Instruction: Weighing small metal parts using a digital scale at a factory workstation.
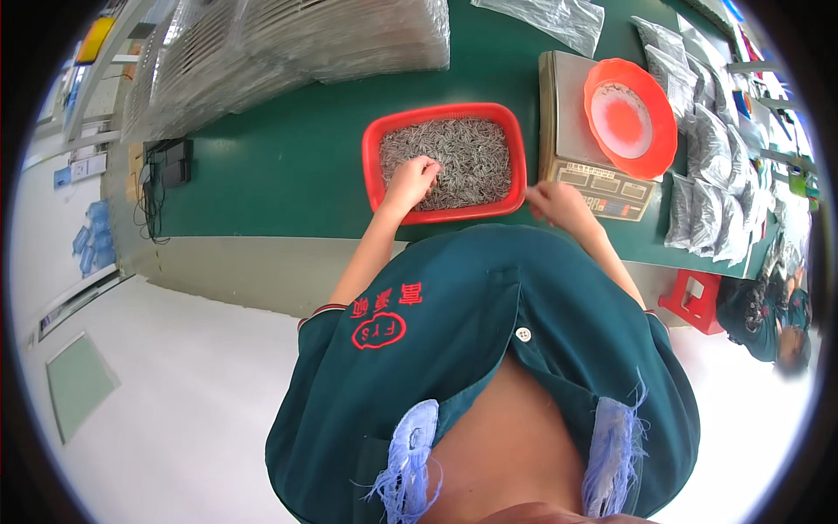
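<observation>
A red plastic basket point(371, 166) stands on the green table, filled with many small, thin, silvery metal pieces point(463, 157), like screws or pins. My left hand point(412, 182) is over the left part of the basket, its fingers drawn together at the metal pieces. Whatever it pinches is hidden. Just right of the basket, my right hand point(559, 203) has curled fingers, close to the basket's rim and the scale's front corner. What lies in its fingers is too small to make out. Beside it, a weighing scale point(563, 96) carries a red scalloped plate point(662, 109) with a pale middle.
A large stack of clear plastic trays point(349, 39) occupies the far left. Filled plastic bags point(711, 148) are piled along the right side, and a flat clear bag point(567, 22) lies at the back. A black device with cables point(176, 163) sits left. A red stool point(694, 301) stands below.
</observation>
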Available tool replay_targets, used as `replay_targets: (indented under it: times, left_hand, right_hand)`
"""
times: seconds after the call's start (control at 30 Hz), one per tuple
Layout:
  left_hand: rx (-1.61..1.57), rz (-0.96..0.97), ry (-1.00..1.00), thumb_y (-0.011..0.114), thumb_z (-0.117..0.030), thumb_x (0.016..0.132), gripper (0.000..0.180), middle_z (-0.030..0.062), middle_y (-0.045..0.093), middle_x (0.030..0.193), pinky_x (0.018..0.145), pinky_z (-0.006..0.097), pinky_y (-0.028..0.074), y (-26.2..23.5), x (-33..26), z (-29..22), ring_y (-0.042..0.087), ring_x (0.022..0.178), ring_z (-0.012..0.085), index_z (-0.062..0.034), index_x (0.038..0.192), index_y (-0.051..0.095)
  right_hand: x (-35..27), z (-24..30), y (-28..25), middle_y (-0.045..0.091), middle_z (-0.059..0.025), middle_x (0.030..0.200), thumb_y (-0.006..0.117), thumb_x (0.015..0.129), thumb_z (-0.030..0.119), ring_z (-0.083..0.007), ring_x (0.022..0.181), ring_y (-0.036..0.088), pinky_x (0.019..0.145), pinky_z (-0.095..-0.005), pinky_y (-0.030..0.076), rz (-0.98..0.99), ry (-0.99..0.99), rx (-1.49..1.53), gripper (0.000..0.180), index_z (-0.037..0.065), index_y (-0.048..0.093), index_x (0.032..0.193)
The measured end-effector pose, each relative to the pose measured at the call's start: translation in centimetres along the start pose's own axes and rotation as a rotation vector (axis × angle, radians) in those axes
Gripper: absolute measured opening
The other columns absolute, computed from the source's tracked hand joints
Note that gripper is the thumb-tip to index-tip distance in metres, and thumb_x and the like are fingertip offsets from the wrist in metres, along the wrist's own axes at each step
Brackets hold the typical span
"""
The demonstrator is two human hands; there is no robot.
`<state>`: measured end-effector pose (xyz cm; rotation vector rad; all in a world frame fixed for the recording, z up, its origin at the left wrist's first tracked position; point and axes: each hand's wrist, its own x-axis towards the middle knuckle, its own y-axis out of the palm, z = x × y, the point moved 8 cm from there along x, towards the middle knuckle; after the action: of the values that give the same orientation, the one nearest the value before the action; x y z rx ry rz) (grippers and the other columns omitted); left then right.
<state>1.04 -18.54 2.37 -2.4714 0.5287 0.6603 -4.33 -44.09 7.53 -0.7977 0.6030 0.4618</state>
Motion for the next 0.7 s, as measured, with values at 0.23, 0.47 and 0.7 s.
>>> replay_targets:
  times: [0.23,0.47,0.7]
  left_hand:
    - [-0.070,0.002,0.214,0.053,-0.022,0.090,0.022,0.0083,0.065,0.074,0.059,0.030,0.048,0.4,-1.6,-7.1,0.062,0.061,0.0173,-0.0063,0.098,0.065]
    - [-0.189,0.017,0.175,0.050,-0.022,0.094,0.026,0.0035,0.059,0.069,0.055,0.025,0.046,-0.7,-3.5,-9.7,0.055,0.059,0.0090,-0.0046,0.107,0.064]
    - [-0.777,0.101,0.133,0.043,-0.023,0.098,0.028,-0.0033,0.049,0.072,0.048,0.017,0.037,-2.3,-4.8,-9.3,0.042,0.056,0.0021,-0.0045,0.108,0.062]
  right_hand:
    - [5.9,6.1,3.3,0.057,-0.0106,0.121,0.038,0.099,0.038,-0.0206,0.104,0.057,0.093,-0.0341,0.044,0.145,-0.049,1.410,0.046,0.001,0.051,0.122]
    - [6.5,9.0,5.9,0.055,-0.0118,0.123,0.033,0.100,0.034,-0.0224,0.106,0.056,0.096,-0.0368,0.045,0.473,-0.081,2.016,0.043,0.002,0.046,0.126]
    - [5.2,9.9,5.3,0.048,-0.0140,0.131,0.032,0.100,0.035,-0.0246,0.116,0.051,0.101,-0.0386,0.043,0.585,-0.127,2.119,0.047,0.001,0.040,0.131]
